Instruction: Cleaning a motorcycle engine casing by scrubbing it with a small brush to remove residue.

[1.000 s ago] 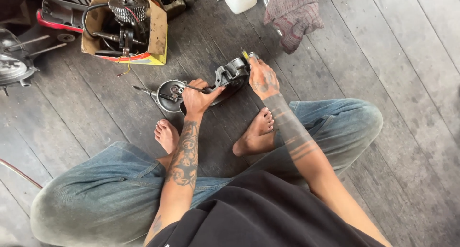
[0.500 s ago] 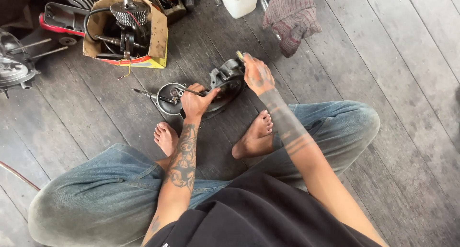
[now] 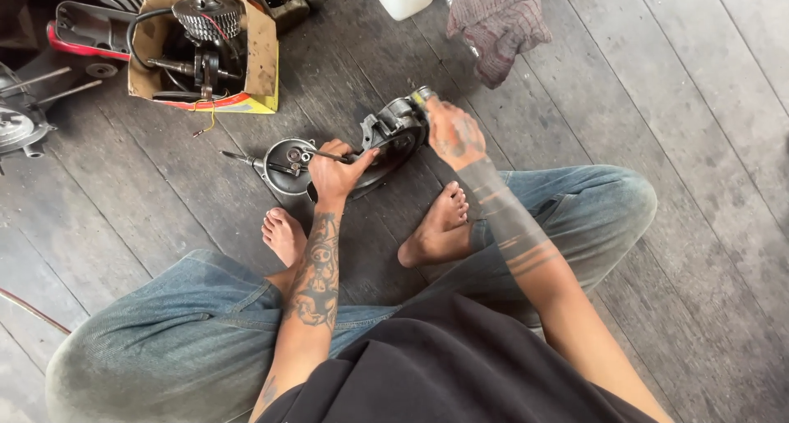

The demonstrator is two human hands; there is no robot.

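My left hand [image 3: 337, 174] and forearm carry dark tattoo figures; my right hand [image 3: 454, 135] and forearm show grey-black bands. The cast metal housing [image 3: 393, 135] I grip is dull grey with black grime. Left of it, the round metal cover [image 3: 283, 164] is silver-grey. Beyond that, the cardboard box [image 3: 251, 57] is tan with a red and yellow edge. My jeans [image 3: 164, 324] are faded blue, the plank floor [image 3: 699, 103] weathered grey.

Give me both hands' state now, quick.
Left hand: closed on the metal engine part, bracing it on the floor.
Right hand: closed around a small tool at the part's top; blurred.
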